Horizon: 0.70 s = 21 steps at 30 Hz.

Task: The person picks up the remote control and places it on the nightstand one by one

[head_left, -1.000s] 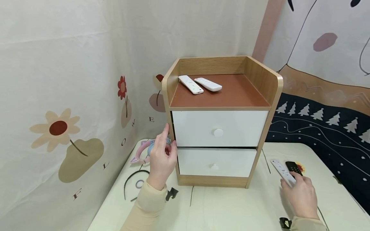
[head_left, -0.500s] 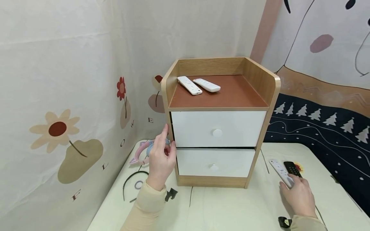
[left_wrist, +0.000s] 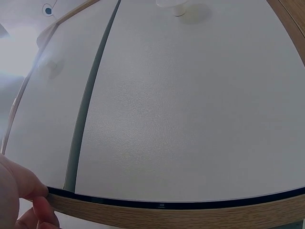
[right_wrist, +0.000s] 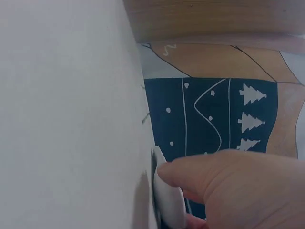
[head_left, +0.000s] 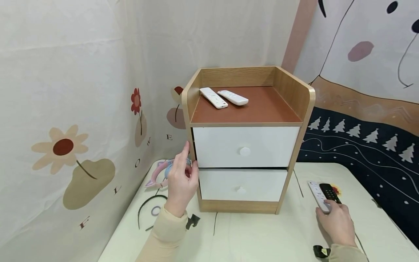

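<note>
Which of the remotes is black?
The black remote lies on the table, right of the white remote the right hand grips; both remotes on the cabinet are white too.

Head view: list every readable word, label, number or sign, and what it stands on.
"F L O", then one unclear letter, then "E": on the pale curtain.
Any marks on the lower white remote, black remote, upper left remote and upper right remote: too small to read.
Numbers, brands: none readable.
</note>
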Each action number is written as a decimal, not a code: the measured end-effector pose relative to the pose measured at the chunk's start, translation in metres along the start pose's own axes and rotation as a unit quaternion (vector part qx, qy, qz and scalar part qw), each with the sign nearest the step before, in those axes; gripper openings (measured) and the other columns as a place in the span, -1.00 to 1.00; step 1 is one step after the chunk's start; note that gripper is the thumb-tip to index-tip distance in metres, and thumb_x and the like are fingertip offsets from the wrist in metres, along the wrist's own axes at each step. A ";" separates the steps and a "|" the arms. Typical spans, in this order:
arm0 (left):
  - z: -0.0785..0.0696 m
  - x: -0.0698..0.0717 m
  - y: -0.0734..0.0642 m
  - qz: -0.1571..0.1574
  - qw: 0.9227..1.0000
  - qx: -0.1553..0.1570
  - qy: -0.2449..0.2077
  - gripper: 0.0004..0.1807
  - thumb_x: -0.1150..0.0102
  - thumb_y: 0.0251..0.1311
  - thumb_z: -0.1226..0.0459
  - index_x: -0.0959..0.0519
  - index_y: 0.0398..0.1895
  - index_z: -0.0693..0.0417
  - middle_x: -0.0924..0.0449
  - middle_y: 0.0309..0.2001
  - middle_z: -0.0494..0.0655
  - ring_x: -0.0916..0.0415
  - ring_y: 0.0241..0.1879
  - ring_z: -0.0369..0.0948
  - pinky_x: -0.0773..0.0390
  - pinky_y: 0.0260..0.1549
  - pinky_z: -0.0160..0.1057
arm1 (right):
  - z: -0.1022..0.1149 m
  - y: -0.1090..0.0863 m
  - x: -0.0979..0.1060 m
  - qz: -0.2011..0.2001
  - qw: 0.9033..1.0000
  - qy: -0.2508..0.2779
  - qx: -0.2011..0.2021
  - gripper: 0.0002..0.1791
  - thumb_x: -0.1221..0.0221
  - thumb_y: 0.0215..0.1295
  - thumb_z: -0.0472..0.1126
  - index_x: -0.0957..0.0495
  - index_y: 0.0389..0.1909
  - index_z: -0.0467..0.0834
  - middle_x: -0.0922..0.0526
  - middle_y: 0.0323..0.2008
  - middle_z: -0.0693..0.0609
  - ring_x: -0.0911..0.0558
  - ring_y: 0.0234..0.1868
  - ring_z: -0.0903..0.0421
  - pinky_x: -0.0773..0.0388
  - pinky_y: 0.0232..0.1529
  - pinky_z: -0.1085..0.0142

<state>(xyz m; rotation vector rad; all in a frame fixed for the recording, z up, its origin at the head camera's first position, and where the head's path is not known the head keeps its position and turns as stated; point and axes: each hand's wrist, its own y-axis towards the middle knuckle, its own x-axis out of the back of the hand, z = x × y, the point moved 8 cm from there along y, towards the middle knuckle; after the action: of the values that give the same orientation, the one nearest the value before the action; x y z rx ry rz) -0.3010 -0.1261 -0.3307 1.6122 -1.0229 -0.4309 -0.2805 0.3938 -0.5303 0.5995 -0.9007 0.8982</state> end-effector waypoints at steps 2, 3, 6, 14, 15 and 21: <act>0.000 0.000 0.000 -0.001 1.000 0.000 0.001 -0.21 -0.26 0.33 0.59 -0.37 0.64 0.21 -0.66 0.02 0.23 -0.44 -0.54 -0.22 -0.50 -0.53 -0.39 | -0.001 0.001 0.000 -0.004 1.000 -0.001 0.004 -0.34 -0.28 0.46 -0.12 -0.44 0.40 -0.48 -0.36 0.30 -0.69 -0.46 0.32 -0.65 -0.48 0.30 -0.47; 0.001 0.000 0.000 -0.002 1.000 -0.001 0.001 -0.21 -0.26 0.33 0.59 -0.37 0.64 0.21 -0.66 0.02 0.23 -0.44 -0.54 -0.22 -0.50 -0.53 -0.39 | -0.002 0.001 0.000 -0.006 1.000 -0.002 0.006 -0.34 -0.28 0.46 -0.12 -0.45 0.39 -0.49 -0.38 0.30 -0.69 -0.46 0.32 -0.64 -0.49 0.30 -0.47; 0.001 0.000 0.000 -0.004 1.000 -0.004 0.001 -0.21 -0.27 0.32 0.60 -0.38 0.64 0.21 -0.67 0.03 0.23 -0.44 -0.54 -0.22 -0.50 -0.53 -0.39 | -0.002 0.002 0.001 -0.012 1.000 -0.001 0.011 -0.36 -0.29 0.46 -0.12 -0.48 0.36 -0.49 -0.44 0.28 -0.66 -0.48 0.31 -0.61 -0.50 0.29 -0.45; 0.001 0.000 0.000 -0.006 1.000 -0.008 0.001 -0.21 -0.27 0.31 0.60 -0.38 0.64 0.22 -0.66 0.01 0.22 -0.43 -0.53 -0.22 -0.49 -0.54 -0.37 | 0.001 0.001 0.002 -0.027 0.999 0.005 0.020 -0.39 -0.34 0.40 -0.11 -0.56 0.28 -0.49 -0.58 0.21 -0.61 -0.55 0.24 -0.58 -0.50 0.27 -0.44; 0.001 0.000 0.000 -0.007 1.000 -0.008 0.002 -0.21 -0.27 0.31 0.60 -0.38 0.64 0.22 -0.66 0.01 0.22 -0.43 -0.53 -0.22 -0.49 -0.54 -0.37 | 0.002 0.001 0.003 -0.029 0.999 0.006 0.022 -0.39 -0.35 0.39 -0.11 -0.57 0.27 -0.49 -0.59 0.20 -0.61 -0.55 0.24 -0.58 -0.50 0.26 -0.44; 0.001 0.000 0.000 -0.006 1.000 -0.007 0.000 -0.21 -0.27 0.31 0.60 -0.38 0.64 0.22 -0.66 0.01 0.22 -0.43 -0.53 -0.22 -0.49 -0.55 -0.37 | 0.007 -0.001 0.007 -0.047 0.998 0.026 0.029 -0.42 -0.37 0.38 -0.11 -0.62 0.22 -0.48 -0.66 0.13 -0.57 -0.62 0.15 -0.54 -0.55 0.13 -0.39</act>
<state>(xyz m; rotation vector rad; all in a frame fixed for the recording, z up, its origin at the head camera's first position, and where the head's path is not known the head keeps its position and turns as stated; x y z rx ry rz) -0.3010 -0.1266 -0.3312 1.6058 -1.0086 -0.4445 -0.2799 0.3908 -0.5210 0.6610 -0.7959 0.8549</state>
